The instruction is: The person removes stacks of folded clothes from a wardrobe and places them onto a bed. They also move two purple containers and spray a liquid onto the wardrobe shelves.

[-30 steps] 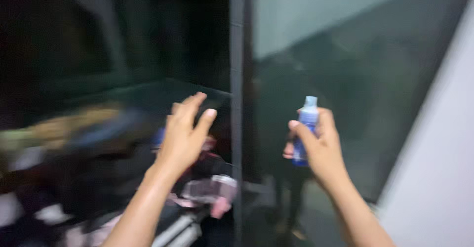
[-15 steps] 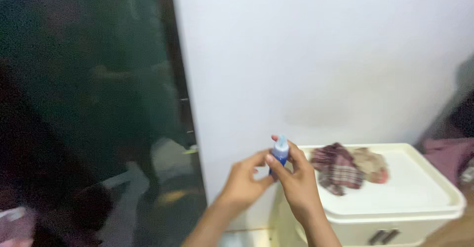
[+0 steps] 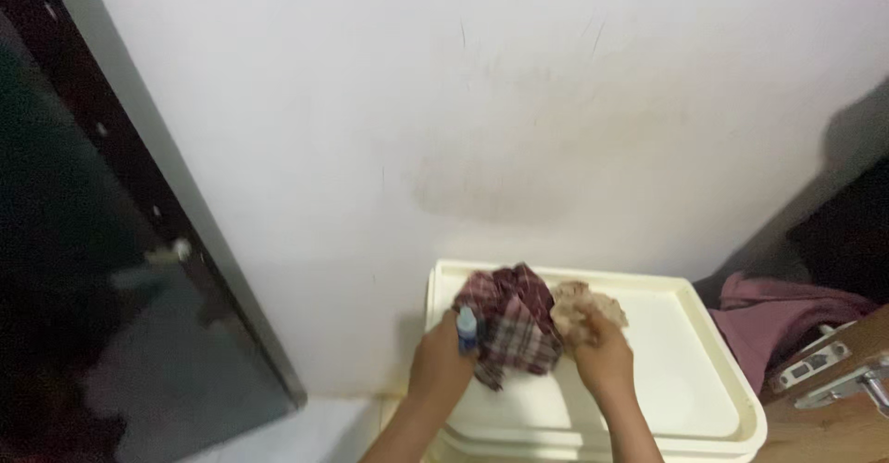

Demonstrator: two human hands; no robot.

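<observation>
Head view: atop the cream lidded bin, the left hand grips an upright blue bottle just left of the plaid cloth; the right hand clutches the beige rag touching the cloth's right side.

A lidded bin stood against the wall, and two cloths lay on its lid: a checked cloth to the left, a crumpled rag touching it on the right. The left hand, holding a small bottle, rested at the checked cloth's left edge; the right hand lay on the rag. A dark pane stood left of the wall, and a bundle of fabric lay right of the bin.
</observation>
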